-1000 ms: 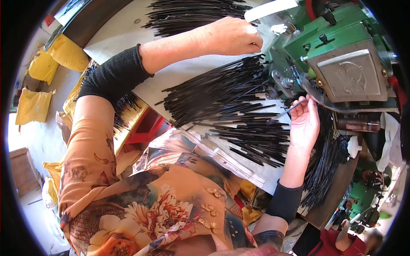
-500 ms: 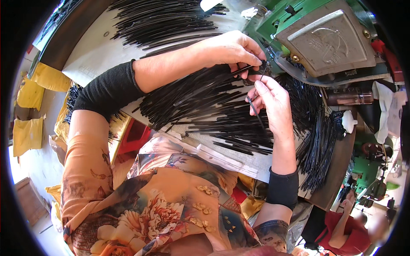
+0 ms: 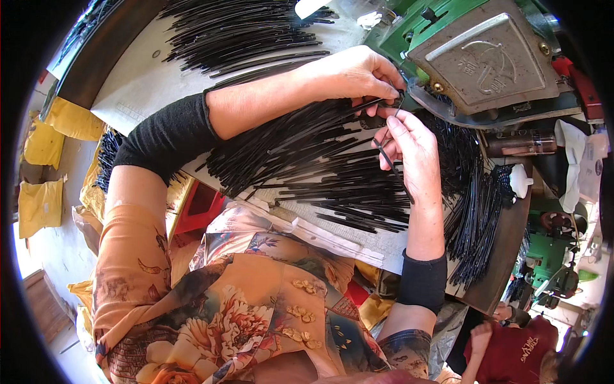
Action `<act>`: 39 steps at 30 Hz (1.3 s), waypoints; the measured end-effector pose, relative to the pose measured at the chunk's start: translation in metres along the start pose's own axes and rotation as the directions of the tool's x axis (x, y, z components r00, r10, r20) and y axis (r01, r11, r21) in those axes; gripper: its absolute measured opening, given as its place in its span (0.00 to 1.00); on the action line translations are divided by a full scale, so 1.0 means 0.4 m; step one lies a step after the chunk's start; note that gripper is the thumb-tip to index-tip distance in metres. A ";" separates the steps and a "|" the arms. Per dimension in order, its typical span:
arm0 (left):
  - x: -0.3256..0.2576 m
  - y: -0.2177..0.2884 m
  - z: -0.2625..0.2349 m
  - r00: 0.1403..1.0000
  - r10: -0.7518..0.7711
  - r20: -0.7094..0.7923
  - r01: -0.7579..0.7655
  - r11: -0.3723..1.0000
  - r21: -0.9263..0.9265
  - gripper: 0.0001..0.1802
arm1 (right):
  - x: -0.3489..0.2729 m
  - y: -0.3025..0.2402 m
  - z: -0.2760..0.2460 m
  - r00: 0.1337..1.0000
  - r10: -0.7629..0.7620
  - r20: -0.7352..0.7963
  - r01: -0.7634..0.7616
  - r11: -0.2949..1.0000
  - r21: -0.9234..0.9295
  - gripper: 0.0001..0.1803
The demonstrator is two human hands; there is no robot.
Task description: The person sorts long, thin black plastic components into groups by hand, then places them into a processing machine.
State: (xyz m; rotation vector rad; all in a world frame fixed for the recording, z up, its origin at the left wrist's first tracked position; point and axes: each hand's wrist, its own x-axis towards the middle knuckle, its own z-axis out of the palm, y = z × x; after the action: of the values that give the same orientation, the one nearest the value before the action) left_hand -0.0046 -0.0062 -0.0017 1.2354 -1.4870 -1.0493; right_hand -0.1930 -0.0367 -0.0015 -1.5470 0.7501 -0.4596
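Observation:
My left hand [image 3: 363, 75] reaches across the table to the green machine [image 3: 419, 32], fingers pinched on a thin black rod [image 3: 366, 103] that looks like an umbrella rib. Just below it and to the right, my right hand [image 3: 416, 153] is closed on another thin black rod [image 3: 392, 165], which slants down across the palm. The thumb and forefinger tips of this hand meet close to the left fingertips, at the machine's edge. What lies between the fingertips there is small and partly hidden. Under my left forearm spreads a pile of similar black rods [image 3: 256, 150].
More black rods [image 3: 240, 35] lie at the far left of the table [image 3: 137, 70]. A thick bundle [image 3: 480, 224] hangs over the right side. The machine's grey metal cover [image 3: 489, 64] stands close beyond my hands. A person in a red top [image 3: 518, 349] sits at lower right.
Both hands have shifted slightly to the right, still close together at the machine. The rod in my right hand has swung a little to the right. The person at lower right has changed posture.

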 end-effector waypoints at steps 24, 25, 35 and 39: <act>-0.015 0.017 -0.007 0.977 -0.211 0.019 0.212 0.975 -0.064 0.17 | -0.008 -0.007 0.006 0.945 0.113 0.306 -0.160 0.978 0.132 0.16; -0.016 0.022 -0.007 0.979 -0.203 0.004 0.203 0.979 -0.021 0.17 | -0.009 -0.008 0.009 0.937 0.128 0.326 -0.166 0.982 0.091 0.15; -0.027 0.033 0.003 0.975 -0.114 0.191 0.072 0.974 0.214 0.12 | -0.003 0.017 -0.011 0.980 0.157 0.120 -0.169 0.981 0.093 0.09; -0.028 0.026 -0.009 0.962 -0.132 0.239 0.071 0.966 0.248 0.12 | -0.001 0.013 -0.030 0.992 0.108 0.068 -0.118 0.978 0.173 0.14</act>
State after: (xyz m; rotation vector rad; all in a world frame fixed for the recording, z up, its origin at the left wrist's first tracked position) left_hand -0.0023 0.0062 0.0077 1.3967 -1.8037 -1.1576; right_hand -0.2024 -0.0450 -0.0049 -1.3398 0.7281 -0.3842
